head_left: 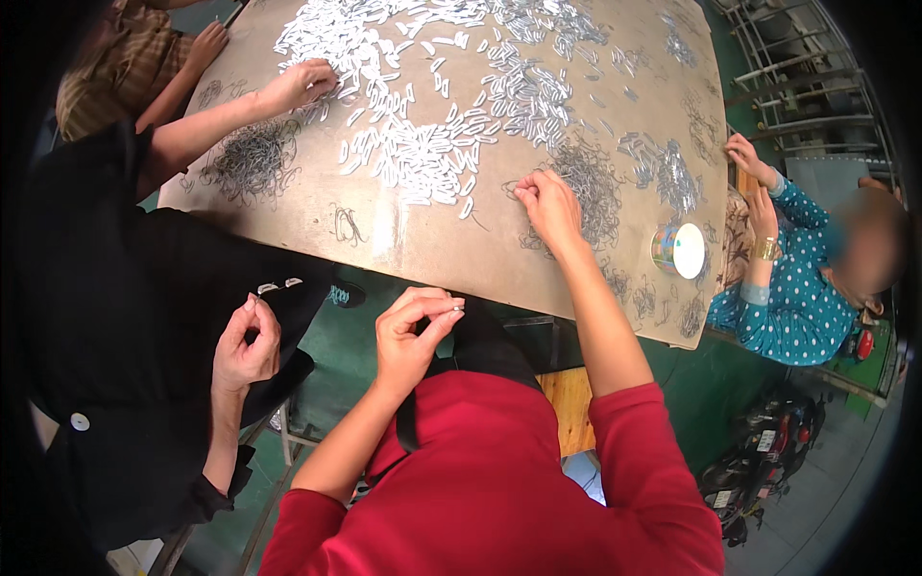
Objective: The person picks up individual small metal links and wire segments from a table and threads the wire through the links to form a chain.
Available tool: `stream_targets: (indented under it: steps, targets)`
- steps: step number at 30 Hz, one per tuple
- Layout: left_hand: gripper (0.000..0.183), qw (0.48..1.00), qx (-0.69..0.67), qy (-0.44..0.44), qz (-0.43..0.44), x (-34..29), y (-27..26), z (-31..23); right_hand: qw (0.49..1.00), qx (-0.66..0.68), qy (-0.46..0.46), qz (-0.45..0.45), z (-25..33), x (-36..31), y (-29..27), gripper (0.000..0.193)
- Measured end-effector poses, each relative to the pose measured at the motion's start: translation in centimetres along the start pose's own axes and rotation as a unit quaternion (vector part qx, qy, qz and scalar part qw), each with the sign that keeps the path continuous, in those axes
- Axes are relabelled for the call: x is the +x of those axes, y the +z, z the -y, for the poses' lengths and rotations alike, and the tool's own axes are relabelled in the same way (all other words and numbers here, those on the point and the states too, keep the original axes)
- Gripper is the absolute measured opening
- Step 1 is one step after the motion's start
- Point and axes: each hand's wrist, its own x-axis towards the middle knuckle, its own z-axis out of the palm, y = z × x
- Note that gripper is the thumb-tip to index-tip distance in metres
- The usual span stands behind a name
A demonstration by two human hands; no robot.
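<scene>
My left hand (411,336) is in front of my body by the table's near edge, thumb and forefinger pinched together. A tiny pale bit shows at its fingertips, too small to name. Over the tabletop (413,245), my right hand (551,205) pinches at the left border of a pile of thin dark bent wires (594,187). Whatever it grips is hidden by the fingers. Beyond my hands lies a pile of small elongated white and silvery pieces (423,158), spreading toward the far side. A few loose wires (346,224) lie nearer the left.
At my left, a co-worker in black reaches with one hand (305,84) to the pieces, near another wire pile (252,158); their other hand (252,346) holds small pieces. A white-mouthed cup (688,252) lies at right, near a person in a dotted teal top (802,278).
</scene>
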Motion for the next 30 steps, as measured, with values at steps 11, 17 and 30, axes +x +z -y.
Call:
stream_targets:
  steps: [11, 17, 30]
  targets:
    - [0.016, 0.997, 0.056, 0.044, -0.035, -0.7, -0.3, 0.2, 0.996, 0.067, 0.015, 0.058, -0.6, 0.3, -0.3, 0.009]
    - [0.014, 0.996, 0.069, 0.050, -0.021, -0.7, -0.6, -0.3, 0.904, 0.411, 0.110, 0.051, 0.9, -4.0, -0.5, 0.011]
    - [0.012, 0.990, 0.095, 0.097, -0.031, -0.6, -2.1, -1.0, 0.812, 0.578, 0.076, -0.033, 12.5, -15.4, 0.4, 0.018]
